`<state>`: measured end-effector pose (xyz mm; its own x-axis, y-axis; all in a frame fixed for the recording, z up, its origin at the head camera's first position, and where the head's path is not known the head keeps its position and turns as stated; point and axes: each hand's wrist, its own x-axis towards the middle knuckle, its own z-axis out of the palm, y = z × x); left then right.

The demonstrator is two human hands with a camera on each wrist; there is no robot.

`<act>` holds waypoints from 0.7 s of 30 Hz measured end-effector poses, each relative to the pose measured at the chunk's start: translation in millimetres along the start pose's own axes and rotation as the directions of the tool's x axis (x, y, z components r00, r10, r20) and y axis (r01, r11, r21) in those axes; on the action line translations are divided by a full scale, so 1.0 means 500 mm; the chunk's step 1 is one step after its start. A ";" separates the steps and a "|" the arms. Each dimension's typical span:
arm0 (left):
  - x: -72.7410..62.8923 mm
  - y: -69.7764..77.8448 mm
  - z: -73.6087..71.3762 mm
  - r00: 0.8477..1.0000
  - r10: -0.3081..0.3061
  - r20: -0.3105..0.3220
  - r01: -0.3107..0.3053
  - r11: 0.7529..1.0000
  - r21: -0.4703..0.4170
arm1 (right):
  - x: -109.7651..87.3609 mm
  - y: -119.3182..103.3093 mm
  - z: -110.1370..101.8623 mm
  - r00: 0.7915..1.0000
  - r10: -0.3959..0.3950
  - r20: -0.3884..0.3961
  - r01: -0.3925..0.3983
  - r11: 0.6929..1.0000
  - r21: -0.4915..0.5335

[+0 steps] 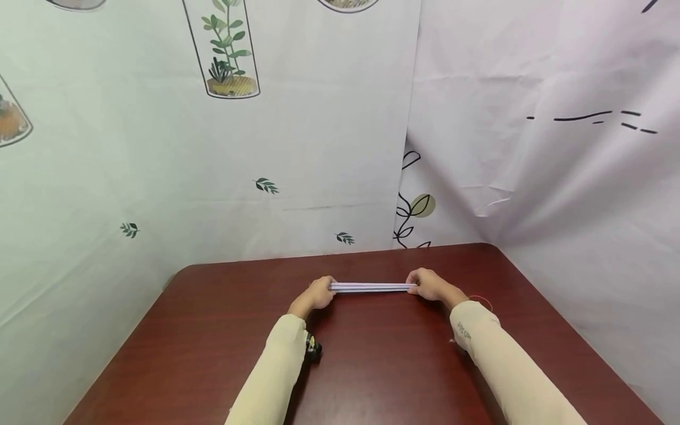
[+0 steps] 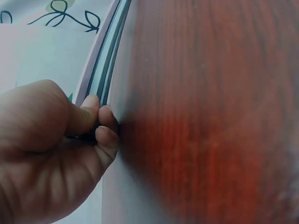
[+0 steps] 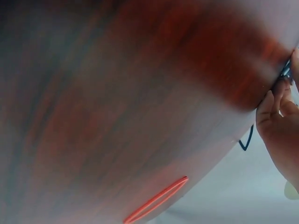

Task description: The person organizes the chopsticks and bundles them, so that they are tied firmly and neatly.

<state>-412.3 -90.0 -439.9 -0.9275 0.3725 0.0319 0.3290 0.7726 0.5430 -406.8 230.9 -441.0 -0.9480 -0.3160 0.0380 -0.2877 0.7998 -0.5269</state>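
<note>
Bundle of thin strips [image 1: 372, 287] is near the far edge of the table [image 1: 239, 330], left hand [image 1: 320, 292] and right hand [image 1: 429, 285] each pinching an end, so imo gathering looks done, letting go isn't.

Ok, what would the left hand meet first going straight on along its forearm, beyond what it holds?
The left hand would probably meet the patterned backdrop behind the table, though depth is unclear.

Head view high, facing forward-down; wrist views close; table [image 1: 393, 366] shared.
</note>
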 end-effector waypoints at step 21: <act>-0.004 -0.018 -0.016 0.993 0.025 0.112 0.009 0.958 -0.287 | -0.012 -0.024 -0.039 0.982 -0.036 0.184 0.008 0.989 0.151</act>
<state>-414.9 -101.7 -438.0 -0.8932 0.4469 -0.0490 0.2562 0.5956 0.7613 -400.2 233.0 -418.3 -0.8957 -0.4334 -0.0997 -0.2718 0.7110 -0.6486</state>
